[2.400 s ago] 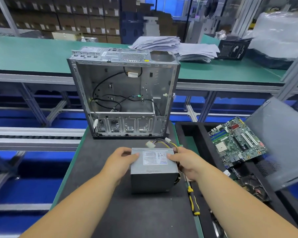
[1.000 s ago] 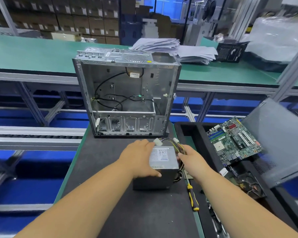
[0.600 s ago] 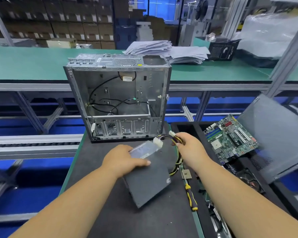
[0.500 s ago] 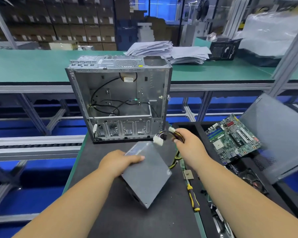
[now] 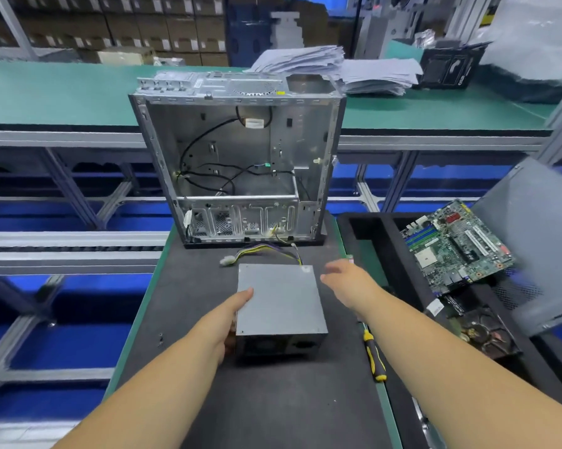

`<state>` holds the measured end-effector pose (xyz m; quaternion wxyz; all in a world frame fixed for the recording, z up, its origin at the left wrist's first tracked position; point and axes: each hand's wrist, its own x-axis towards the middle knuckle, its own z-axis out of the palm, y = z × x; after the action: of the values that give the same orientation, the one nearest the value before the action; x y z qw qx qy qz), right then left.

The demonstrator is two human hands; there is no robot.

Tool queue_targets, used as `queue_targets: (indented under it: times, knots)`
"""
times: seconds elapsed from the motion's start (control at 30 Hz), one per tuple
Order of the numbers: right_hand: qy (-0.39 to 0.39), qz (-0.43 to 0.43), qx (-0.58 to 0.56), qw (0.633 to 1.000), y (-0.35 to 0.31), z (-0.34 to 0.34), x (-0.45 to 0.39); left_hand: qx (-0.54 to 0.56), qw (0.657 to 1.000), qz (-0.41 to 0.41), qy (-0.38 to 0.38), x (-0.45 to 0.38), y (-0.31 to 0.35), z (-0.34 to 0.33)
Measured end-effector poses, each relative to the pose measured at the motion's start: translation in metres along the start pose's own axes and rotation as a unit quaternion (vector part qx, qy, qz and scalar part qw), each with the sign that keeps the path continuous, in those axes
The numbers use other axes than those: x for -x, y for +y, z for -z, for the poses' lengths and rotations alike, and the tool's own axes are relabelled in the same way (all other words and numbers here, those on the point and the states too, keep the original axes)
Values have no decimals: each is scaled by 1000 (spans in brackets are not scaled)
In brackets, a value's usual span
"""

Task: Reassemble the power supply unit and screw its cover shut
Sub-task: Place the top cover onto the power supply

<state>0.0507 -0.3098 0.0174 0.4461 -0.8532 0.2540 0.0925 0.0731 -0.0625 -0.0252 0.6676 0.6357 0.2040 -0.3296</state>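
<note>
Head view: my left hand (image 5: 231, 314) grips the power supply unit (image 5: 279, 299) along its left side, thumb on the top edge, the other fingers hidden behind the wall, so I cannot tell how they lie. My right hand (image 5: 344, 280) hovers just beside the unit's right edge, fingers loose and spread, holding nothing. The unit lies flat on the black bench (image 5: 273, 400) between my hands, its plain cover up, its cable bundle (image 5: 260, 252) trailing away from my fingertips toward the open computer case (image 5: 240, 163).

I judge the step to be settling the unit before fastening. Next I need the yellow-handled screwdriver (image 5: 373, 359), lying near my right forearm; I see no screws.

Beyond my right hand, a black tray (image 5: 370, 228) holds a motherboard (image 5: 454, 241) and a hard drive (image 5: 483, 332). The case holds only loose black wires.
</note>
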Motion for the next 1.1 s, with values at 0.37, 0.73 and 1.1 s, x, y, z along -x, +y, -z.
queue_targets:
  times: [0.37,0.73,1.1]
  knots:
    - [-152,-122,-194,961,26,-39,8,-125,991,8,40,-8,1,9]
    - [-156,-129,-191,960,27,-35,8,-159,987,-19,22,-15,1,16]
    - [91,-2,78,993,73,-6,23,-101,993,-42,48,-8,-7,14]
